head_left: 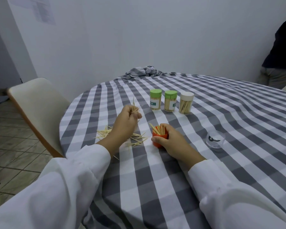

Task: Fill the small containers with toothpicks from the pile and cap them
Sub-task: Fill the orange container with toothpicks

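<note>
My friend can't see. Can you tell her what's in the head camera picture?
The left hand holds a bunch of toothpicks above a scattered pile while the right hand grips an open orange container of toothpicks. Three capped containers stand behind on a checked tablecloth.

Dim even light, soft shadows, perhaps edge-warped

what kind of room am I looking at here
Probably a plain dining or break room, though it could be a workroom. A round table under a grey checked tablecloth, a cream chair pulled up to it, a tiled floor and bare white walls point that way.
</note>
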`<action>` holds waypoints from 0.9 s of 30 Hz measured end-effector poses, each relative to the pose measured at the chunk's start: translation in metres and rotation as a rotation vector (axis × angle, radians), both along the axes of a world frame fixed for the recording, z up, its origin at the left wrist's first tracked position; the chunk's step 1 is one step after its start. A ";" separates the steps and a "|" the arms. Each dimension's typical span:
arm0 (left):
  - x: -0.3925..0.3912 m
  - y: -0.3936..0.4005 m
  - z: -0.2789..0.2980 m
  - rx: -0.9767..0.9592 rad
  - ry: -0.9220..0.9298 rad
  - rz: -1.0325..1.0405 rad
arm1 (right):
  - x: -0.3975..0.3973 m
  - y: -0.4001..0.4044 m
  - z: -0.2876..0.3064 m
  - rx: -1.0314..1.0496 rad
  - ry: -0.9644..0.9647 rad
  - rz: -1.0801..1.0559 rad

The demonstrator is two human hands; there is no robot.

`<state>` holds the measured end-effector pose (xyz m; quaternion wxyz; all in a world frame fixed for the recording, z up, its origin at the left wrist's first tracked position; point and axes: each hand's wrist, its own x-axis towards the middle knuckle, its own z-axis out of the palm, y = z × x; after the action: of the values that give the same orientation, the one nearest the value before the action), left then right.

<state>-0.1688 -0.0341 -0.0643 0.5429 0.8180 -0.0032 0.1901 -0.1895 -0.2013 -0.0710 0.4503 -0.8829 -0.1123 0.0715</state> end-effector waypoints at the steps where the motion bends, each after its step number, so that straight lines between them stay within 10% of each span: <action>1: 0.001 -0.004 0.004 -0.087 -0.011 0.000 | 0.000 0.000 0.000 -0.001 0.002 -0.002; 11: -0.003 -0.038 0.029 -0.869 0.069 -0.139 | 0.002 0.000 0.001 0.024 0.016 0.007; 27: -0.005 -0.046 0.012 -0.182 0.513 -0.064 | 0.001 -0.002 0.000 0.047 -0.006 0.022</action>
<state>-0.1739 -0.0804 -0.0521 0.6029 0.7868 0.1257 -0.0412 -0.1883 -0.2031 -0.0714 0.4696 -0.8711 -0.1250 0.0711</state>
